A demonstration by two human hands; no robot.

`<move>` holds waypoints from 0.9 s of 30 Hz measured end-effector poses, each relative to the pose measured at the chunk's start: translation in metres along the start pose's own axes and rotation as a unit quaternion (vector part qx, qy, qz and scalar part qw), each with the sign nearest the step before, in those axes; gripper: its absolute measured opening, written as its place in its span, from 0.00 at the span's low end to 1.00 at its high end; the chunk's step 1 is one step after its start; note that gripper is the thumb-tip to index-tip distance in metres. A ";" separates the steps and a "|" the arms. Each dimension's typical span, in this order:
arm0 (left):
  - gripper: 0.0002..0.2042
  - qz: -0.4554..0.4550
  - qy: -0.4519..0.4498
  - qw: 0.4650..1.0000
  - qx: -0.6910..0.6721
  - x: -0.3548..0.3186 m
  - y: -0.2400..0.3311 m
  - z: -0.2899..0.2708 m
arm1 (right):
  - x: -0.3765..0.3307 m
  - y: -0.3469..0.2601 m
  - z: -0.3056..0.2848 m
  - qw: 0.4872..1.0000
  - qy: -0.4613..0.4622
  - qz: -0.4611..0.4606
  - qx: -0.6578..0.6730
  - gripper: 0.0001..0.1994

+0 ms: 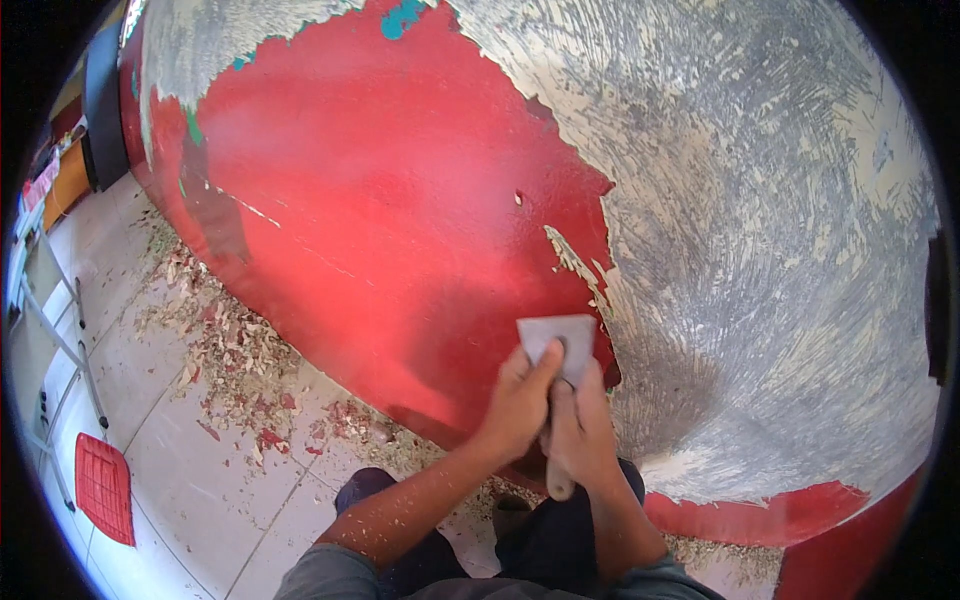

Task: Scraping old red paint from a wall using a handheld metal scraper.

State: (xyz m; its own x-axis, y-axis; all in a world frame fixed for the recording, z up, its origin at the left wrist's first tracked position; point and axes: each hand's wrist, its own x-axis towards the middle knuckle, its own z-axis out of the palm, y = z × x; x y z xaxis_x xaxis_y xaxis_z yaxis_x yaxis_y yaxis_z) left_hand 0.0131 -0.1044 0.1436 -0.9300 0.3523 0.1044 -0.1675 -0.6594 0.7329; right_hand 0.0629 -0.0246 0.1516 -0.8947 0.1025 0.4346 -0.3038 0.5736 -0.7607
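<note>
A flat metal scraper [558, 332] with a wide blade and a pale handle is held in front of me. My right hand [588, 435] wraps its handle, whose rounded end sticks out below. My left hand [522, 400] grips the blade's left side, with the thumb lying on the metal. Behind the blade is a large curved surface of glossy red paint [400, 240], close to where it meets a rough, scored grey-and-cream area [740, 230]. A peeling strip of cream coating [572, 260] hangs along that ragged border, just above the blade.
Paint flakes [240, 370] lie heaped on the pale tiled floor [200, 500] along the surface's base. At left stand a metal-framed folding chair [60, 330] and a red plastic slotted piece [104, 488]. A dark upright panel [103, 110] is at the far left.
</note>
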 end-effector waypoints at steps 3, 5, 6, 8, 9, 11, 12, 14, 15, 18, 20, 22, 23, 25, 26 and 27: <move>0.14 -0.043 -0.080 0.993 -0.075 -0.016 -0.025 0.039 | -0.026 -0.020 -0.039 0.989 0.096 0.068 -0.087 0.13; 0.14 -0.059 -0.162 0.974 -0.148 -0.014 -0.044 0.056 | -0.028 -0.029 -0.056 0.974 0.137 0.089 -0.158 0.14; 0.14 -0.067 -0.161 0.973 -0.152 -0.014 -0.049 0.058 | -0.030 -0.029 -0.058 0.972 0.137 0.097 -0.162 0.14; 0.15 -0.087 -0.144 0.968 -0.186 -0.011 -0.056 0.061 | -0.030 -0.027 -0.060 0.957 0.122 0.165 -0.203 0.14; 0.15 -0.091 -0.147 0.966 -0.192 -0.009 -0.058 0.064 | -0.028 -0.023 -0.061 0.955 0.125 0.168 -0.209 0.14; 0.15 -0.057 -0.132 0.977 -0.157 -0.004 -0.060 0.071 | -0.021 -0.017 -0.064 0.960 0.156 0.045 -0.227 0.14; 0.15 -0.060 -0.127 0.978 -0.157 0.002 -0.052 0.069 | -0.011 -0.020 -0.060 0.961 0.153 0.049 -0.226 0.14; 0.16 -0.024 -0.117 0.983 -0.141 0.017 -0.031 0.059 | 0.010 -0.031 -0.050 0.965 0.135 0.062 -0.218 0.14; 0.15 -0.021 -0.107 0.979 -0.174 0.014 -0.025 0.061 | 0.005 -0.030 -0.048 0.965 0.134 0.068 -0.217 0.14; 0.15 -0.054 -0.109 0.985 -0.122 0.003 -0.040 0.062 | -0.004 -0.023 -0.048 0.958 0.160 0.014 -0.237 0.15; 0.15 -0.049 -0.114 0.984 -0.130 0.012 -0.035 0.061 | -0.005 -0.021 -0.047 0.948 0.180 0.001 -0.263 0.16; 0.15 -0.051 -0.114 0.983 -0.136 0.009 -0.029 0.058 | 0.001 -0.035 -0.042 0.959 0.159 0.050 -0.228 0.17; 0.14 -0.060 -0.123 0.978 -0.157 0.011 -0.027 0.059 | 0.008 -0.042 -0.041 0.966 0.143 0.084 -0.196 0.19; 0.14 -0.068 -0.134 0.972 -0.181 0.011 -0.028 0.059 | -0.007 -0.030 -0.041 0.962 0.163 0.073 -0.206 0.18; 0.14 -0.085 -0.128 0.972 -0.180 0.007 -0.032 0.061 | -0.010 -0.029 -0.040 0.959 0.181 0.062 -0.210 0.16; 0.15 -0.102 -0.122 0.971 -0.178 0.005 -0.034 0.062 | -0.007 -0.028 -0.040 0.959 0.180 0.059 -0.212 0.16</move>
State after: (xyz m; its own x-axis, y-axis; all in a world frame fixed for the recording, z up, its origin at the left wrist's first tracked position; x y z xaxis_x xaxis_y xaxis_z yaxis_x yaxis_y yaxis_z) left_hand 0.0344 -0.0394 0.1609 -0.7678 0.6178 0.1698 -0.4831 -0.7322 0.4801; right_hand 0.0910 -0.0090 0.1894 -0.7211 0.4173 0.5531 0.0222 0.8118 -0.5835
